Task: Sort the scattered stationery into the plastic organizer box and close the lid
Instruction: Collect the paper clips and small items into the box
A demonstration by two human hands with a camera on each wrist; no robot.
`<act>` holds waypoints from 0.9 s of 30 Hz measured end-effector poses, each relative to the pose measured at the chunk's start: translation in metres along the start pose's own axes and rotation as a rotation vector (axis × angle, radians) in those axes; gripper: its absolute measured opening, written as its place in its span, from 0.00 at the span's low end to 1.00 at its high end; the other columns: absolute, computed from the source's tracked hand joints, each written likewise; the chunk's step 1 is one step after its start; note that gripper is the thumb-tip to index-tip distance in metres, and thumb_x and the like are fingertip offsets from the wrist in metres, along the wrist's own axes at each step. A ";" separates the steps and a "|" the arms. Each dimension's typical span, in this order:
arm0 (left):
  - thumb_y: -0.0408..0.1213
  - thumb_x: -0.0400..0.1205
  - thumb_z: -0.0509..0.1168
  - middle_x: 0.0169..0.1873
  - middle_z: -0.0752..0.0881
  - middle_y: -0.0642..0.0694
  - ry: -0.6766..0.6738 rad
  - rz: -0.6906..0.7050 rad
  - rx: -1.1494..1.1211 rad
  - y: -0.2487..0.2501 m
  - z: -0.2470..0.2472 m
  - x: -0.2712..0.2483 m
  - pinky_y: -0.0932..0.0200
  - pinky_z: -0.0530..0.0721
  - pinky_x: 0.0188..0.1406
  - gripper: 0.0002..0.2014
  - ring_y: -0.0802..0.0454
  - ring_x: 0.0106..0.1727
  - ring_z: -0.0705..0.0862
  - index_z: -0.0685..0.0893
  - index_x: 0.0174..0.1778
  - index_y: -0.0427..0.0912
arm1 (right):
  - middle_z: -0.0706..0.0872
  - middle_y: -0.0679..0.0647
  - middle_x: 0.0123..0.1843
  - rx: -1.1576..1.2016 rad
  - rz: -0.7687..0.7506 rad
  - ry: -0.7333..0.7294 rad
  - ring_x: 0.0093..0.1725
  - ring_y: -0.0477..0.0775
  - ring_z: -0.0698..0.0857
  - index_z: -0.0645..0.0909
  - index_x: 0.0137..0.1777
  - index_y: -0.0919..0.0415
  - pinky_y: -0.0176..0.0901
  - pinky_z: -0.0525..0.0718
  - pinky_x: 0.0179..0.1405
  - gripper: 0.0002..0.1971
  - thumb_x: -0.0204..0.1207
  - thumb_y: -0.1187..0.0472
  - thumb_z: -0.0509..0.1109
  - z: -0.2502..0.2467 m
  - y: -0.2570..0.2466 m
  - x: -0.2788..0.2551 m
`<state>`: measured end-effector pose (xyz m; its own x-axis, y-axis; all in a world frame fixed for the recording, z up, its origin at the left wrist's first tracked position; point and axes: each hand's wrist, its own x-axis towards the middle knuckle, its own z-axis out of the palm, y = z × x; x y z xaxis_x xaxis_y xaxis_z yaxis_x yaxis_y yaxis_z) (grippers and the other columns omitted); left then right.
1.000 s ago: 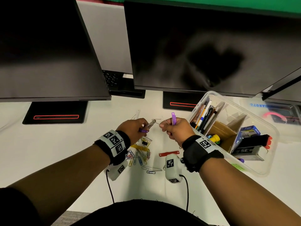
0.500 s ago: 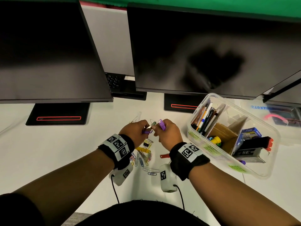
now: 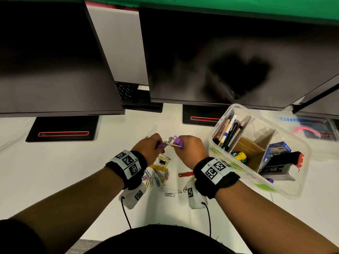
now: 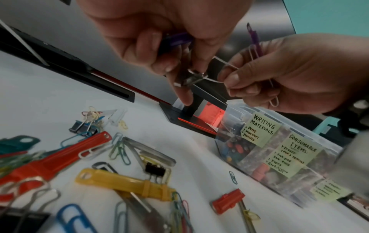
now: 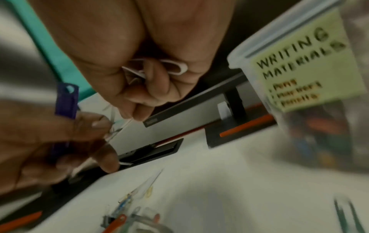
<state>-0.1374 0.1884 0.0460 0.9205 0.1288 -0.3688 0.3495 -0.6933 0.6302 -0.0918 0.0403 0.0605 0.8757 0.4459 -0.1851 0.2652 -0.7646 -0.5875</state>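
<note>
My left hand (image 3: 149, 146) pinches a small metal clip (image 4: 191, 79) and a purple piece (image 4: 175, 39) above the desk. Right beside it, my right hand (image 3: 189, 152) grips a purple plastic strip (image 3: 177, 141) and keeps white paper clips (image 5: 176, 67) curled in its palm. A thin wire runs between the two hands' fingertips. The open clear organizer box (image 3: 286, 187) stands to the right, with pens, a stapler and labelled sections. Coloured paper clips (image 3: 157, 177), a yellow fastener (image 4: 123, 182), red fasteners (image 4: 54, 160) and binder clips (image 4: 154, 169) lie scattered under my hands.
Two dark monitors (image 3: 229, 61) hang low over the back of the desk, their black bases (image 3: 62, 130) behind my hands. A clear lid (image 3: 311, 128) lies at the far right behind the box. White desk (image 3: 55, 171) spreads to the left.
My right hand has moved left until it meets my left hand. The purple strip has tipped from upright toward the left hand's clip. The view has shifted slightly.
</note>
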 end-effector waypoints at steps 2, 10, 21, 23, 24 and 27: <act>0.41 0.84 0.58 0.44 0.89 0.46 0.001 0.001 0.000 0.001 0.000 0.000 0.59 0.75 0.41 0.05 0.48 0.38 0.79 0.71 0.45 0.46 | 0.74 0.51 0.37 -0.150 -0.138 -0.007 0.37 0.51 0.72 0.81 0.44 0.65 0.37 0.65 0.39 0.07 0.77 0.65 0.62 -0.002 -0.003 -0.005; 0.36 0.81 0.63 0.39 0.83 0.49 0.052 0.007 0.042 -0.004 -0.003 -0.004 0.59 0.76 0.40 0.05 0.46 0.38 0.81 0.72 0.49 0.49 | 0.83 0.60 0.32 0.377 0.077 0.125 0.31 0.52 0.76 0.86 0.42 0.69 0.41 0.77 0.34 0.06 0.74 0.67 0.69 -0.008 -0.001 -0.001; 0.36 0.82 0.61 0.55 0.84 0.43 0.020 0.160 0.291 0.009 -0.003 -0.014 0.56 0.78 0.56 0.16 0.44 0.57 0.82 0.79 0.65 0.52 | 0.83 0.54 0.32 0.420 0.144 0.046 0.31 0.50 0.79 0.85 0.47 0.69 0.37 0.77 0.36 0.11 0.79 0.60 0.67 -0.018 -0.006 0.008; 0.35 0.82 0.60 0.54 0.84 0.42 0.054 0.166 0.289 0.013 -0.003 -0.013 0.57 0.78 0.55 0.16 0.44 0.56 0.82 0.79 0.64 0.51 | 0.85 0.64 0.40 0.303 0.148 -0.020 0.39 0.58 0.81 0.84 0.48 0.73 0.45 0.76 0.43 0.15 0.80 0.59 0.64 -0.018 -0.004 0.008; 0.34 0.82 0.60 0.54 0.84 0.43 0.070 0.158 0.281 0.013 -0.003 -0.012 0.57 0.78 0.55 0.15 0.44 0.56 0.82 0.79 0.64 0.50 | 0.85 0.66 0.43 0.257 0.150 -0.052 0.42 0.60 0.80 0.83 0.49 0.74 0.45 0.75 0.44 0.16 0.81 0.59 0.62 -0.017 -0.003 0.007; 0.33 0.82 0.58 0.56 0.84 0.43 0.038 0.143 0.305 0.011 0.000 -0.007 0.56 0.78 0.57 0.16 0.44 0.58 0.81 0.79 0.64 0.50 | 0.82 0.63 0.47 0.243 0.156 -0.008 0.45 0.56 0.77 0.79 0.52 0.71 0.42 0.71 0.46 0.15 0.84 0.59 0.57 -0.018 -0.001 0.004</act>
<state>-0.1404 0.1801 0.0552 0.9643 0.0367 -0.2622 0.1529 -0.8857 0.4384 -0.0816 0.0341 0.0744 0.8949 0.3363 -0.2935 0.0224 -0.6906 -0.7229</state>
